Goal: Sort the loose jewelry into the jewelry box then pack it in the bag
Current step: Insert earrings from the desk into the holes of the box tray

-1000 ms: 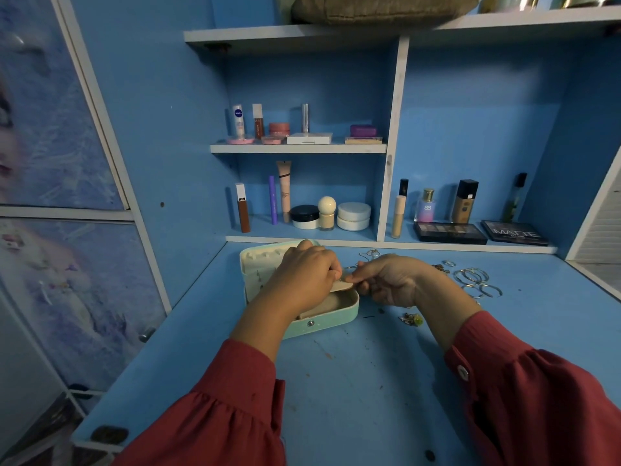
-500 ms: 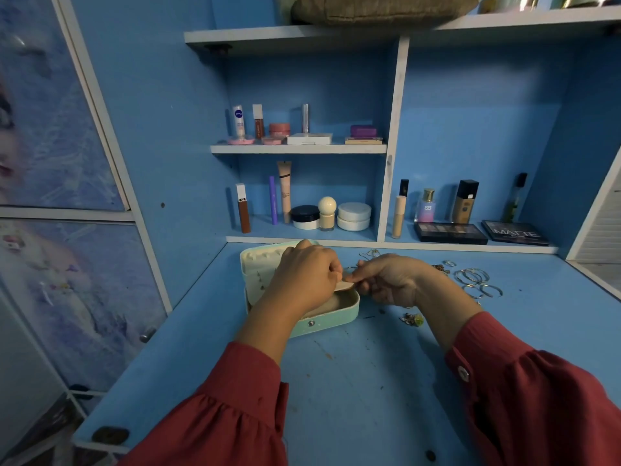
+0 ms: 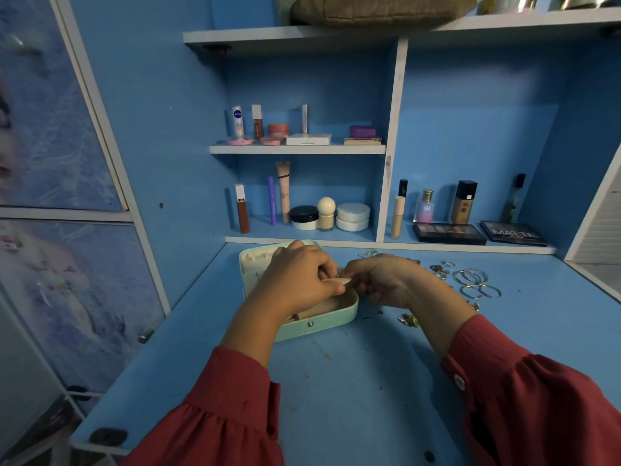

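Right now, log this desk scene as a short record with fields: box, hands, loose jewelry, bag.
box: mint jewelry box open on the blue desk, lid back
left hand: over the box, fingers curled at a small cream piece
right hand: meets the left at the same piece
loose jewelry: silver hoops and small pieces on the desk, right of the box
bag: not in view

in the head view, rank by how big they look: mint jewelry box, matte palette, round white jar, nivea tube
1. mint jewelry box, though it lies nearest the camera and is partly hidden by the hands
2. matte palette
3. round white jar
4. nivea tube, looking smallest; it stands furthest back
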The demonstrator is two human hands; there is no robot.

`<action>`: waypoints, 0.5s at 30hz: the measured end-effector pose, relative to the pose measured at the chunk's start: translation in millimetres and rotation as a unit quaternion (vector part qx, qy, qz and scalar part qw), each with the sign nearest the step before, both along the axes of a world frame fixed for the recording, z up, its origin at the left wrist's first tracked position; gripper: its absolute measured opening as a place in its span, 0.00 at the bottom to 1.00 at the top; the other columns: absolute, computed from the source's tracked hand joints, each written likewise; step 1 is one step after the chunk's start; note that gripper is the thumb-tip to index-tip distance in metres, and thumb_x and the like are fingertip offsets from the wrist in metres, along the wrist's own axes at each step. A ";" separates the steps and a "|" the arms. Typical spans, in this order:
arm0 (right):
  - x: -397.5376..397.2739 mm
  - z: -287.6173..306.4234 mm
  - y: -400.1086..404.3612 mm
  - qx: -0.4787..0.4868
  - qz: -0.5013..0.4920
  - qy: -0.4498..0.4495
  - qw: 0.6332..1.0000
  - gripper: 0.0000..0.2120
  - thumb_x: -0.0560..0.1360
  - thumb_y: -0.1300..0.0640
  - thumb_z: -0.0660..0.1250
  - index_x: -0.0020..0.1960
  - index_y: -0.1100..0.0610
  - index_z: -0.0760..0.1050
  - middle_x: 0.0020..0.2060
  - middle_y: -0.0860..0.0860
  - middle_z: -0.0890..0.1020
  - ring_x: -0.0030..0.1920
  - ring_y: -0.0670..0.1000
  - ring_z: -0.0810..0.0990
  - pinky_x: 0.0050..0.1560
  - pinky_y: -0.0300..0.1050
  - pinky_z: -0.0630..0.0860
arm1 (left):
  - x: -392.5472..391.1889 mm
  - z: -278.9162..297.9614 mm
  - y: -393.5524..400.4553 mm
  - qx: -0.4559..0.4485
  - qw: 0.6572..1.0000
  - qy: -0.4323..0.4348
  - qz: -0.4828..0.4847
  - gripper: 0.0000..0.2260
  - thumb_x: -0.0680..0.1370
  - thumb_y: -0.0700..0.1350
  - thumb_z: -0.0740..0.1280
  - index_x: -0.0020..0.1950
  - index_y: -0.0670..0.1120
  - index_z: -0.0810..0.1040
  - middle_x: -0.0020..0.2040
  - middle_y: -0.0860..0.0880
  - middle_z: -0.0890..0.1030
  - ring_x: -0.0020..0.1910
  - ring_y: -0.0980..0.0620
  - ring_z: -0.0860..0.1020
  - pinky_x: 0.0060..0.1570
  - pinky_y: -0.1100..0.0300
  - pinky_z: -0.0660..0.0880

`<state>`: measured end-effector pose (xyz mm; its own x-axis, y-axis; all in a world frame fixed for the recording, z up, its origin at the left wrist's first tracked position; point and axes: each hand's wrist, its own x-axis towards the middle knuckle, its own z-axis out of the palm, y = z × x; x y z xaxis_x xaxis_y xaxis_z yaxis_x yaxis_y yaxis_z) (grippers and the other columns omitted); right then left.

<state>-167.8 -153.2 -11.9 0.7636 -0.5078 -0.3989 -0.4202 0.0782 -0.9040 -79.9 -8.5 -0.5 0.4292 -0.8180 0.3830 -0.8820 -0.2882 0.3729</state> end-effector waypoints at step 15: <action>0.2 -0.3 -1.6 0.033 -0.005 -0.006 0.999 0.07 0.72 0.61 0.68 0.35 0.59 0.75 0.26 0.51 0.73 0.27 0.45 0.64 0.25 0.35 0.59 | 1.5 -1.4 -0.9 -0.008 1.000 -0.015 -0.019 0.06 0.71 0.52 0.73 0.45 0.52 0.83 0.43 0.59 0.78 0.52 0.56 0.69 0.56 0.56 0.66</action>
